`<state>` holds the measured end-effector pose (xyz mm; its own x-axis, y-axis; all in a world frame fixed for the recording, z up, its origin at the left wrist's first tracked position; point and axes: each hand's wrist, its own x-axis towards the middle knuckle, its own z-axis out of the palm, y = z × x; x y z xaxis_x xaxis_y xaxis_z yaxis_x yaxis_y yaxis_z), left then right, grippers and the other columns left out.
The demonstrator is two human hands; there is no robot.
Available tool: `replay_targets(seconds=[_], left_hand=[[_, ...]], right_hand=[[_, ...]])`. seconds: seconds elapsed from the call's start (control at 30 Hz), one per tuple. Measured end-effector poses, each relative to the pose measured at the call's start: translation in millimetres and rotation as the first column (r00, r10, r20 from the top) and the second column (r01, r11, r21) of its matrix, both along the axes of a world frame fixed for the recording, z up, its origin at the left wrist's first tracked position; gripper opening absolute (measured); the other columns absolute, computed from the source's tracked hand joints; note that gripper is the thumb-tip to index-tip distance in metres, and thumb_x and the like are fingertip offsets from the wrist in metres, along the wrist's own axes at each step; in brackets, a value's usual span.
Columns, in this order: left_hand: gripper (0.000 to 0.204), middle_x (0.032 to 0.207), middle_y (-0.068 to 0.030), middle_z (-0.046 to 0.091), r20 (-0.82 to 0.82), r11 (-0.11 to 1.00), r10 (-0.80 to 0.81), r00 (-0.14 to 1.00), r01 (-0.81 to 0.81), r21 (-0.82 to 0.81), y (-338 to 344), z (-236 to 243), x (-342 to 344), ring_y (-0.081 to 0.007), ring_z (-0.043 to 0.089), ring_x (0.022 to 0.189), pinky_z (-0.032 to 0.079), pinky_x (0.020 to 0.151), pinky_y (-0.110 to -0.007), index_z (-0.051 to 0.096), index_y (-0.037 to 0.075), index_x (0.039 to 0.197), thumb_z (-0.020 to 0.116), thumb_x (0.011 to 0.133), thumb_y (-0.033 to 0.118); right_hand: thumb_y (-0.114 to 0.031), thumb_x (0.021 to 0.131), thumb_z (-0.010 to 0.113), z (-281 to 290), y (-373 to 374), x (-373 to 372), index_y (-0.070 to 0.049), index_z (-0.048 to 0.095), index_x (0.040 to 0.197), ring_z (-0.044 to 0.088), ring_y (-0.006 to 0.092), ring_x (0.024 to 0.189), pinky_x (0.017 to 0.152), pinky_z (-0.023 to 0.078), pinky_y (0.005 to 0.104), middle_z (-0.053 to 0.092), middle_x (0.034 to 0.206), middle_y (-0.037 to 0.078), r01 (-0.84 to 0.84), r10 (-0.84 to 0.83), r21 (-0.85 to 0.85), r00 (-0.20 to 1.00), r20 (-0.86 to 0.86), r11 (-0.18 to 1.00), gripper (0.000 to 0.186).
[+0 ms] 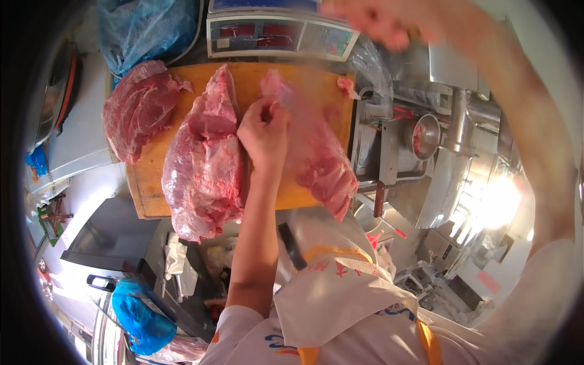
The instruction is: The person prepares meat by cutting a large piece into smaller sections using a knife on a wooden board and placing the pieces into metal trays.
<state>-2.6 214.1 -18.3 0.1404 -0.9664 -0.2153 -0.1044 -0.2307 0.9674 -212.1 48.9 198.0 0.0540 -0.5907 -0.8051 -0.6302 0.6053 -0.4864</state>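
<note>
My left hand [266, 134] is closed, its fingers curled on the left edge of a long piece of raw meat [328, 161] on the wooden cutting board [149, 198]. Part of that meat is blurred by a pale smear of motion above it. To the left of my hand lies a large raw chunk of meat [204, 164], overhanging the board's near edge. Farther left is a darker red piece of meat [140, 109]. My right hand [380, 24] is raised at the far right, above the scale, smeared by motion; whatever it may hold cannot be made out.
A scale [280, 36] stands behind the board, beside a blue plastic bag [146, 30]. A meat scrap [348, 87] lies at the board's far right corner. To the right are a metal bowl [423, 139] and steel equipment. Another blue bag [140, 316] sits lower left.
</note>
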Motion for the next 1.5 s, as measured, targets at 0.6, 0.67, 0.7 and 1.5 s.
replay_targets(seconds=[0.6,0.67,0.7,1.5], left_hand=[[0.016,0.077,-0.0064,0.069,0.117,0.999,0.034,0.993,-0.033,-0.006,3,-11,-4,-0.0095,0.059,0.068,0.051,0.065,-0.028,0.074,-0.005,0.102,0.071,0.093,0.009],[0.016,0.077,-0.0072,0.068,0.121,0.998,0.046,0.992,-0.041,-0.046,4,-14,-2,-0.0105,0.06,0.069,0.051,0.066,-0.028,0.074,-0.004,0.102,0.071,0.093,0.009],[0.016,0.076,-0.0075,0.068,0.118,0.997,0.043,0.992,-0.035,-0.064,6,-14,-3,-0.011,0.061,0.069,0.052,0.066,-0.028,0.074,-0.004,0.102,0.071,0.093,0.009],[0.015,0.096,-0.01,0.074,0.262,0.973,-0.089,0.961,0.141,-0.185,30,11,24,-0.0154,0.071,0.088,0.056,0.079,-0.03,0.072,-0.004,0.111,0.074,0.099,0.005]], right_hand=[[-0.029,0.102,0.075,-28,76,24,-0.005,0.062,0.104,0.041,0.0094,0.059,0.047,0.033,0.0284,0.049,0.077,0.001,-0.184,0.254,0.465,0.963,-0.09,0.866,0.027],[-0.029,0.102,0.075,-24,54,26,-0.005,0.062,0.102,0.04,0.0089,0.056,0.046,0.032,0.028,0.049,0.075,0.0,-0.243,0.317,0.464,0.945,-0.087,0.852,0.028],[-0.03,0.101,0.076,-20,47,25,-0.005,0.062,0.101,0.039,0.0087,0.055,0.045,0.031,0.0278,0.048,0.074,0.0,-0.261,0.339,0.465,0.936,-0.091,0.846,0.028],[-0.048,0.111,0.056,-57,180,8,-0.002,0.065,0.108,0.045,0.0069,0.052,0.051,0.037,0.0275,0.052,0.069,-0.001,0.272,-0.259,-0.118,0.959,0.114,0.955,0.047]])
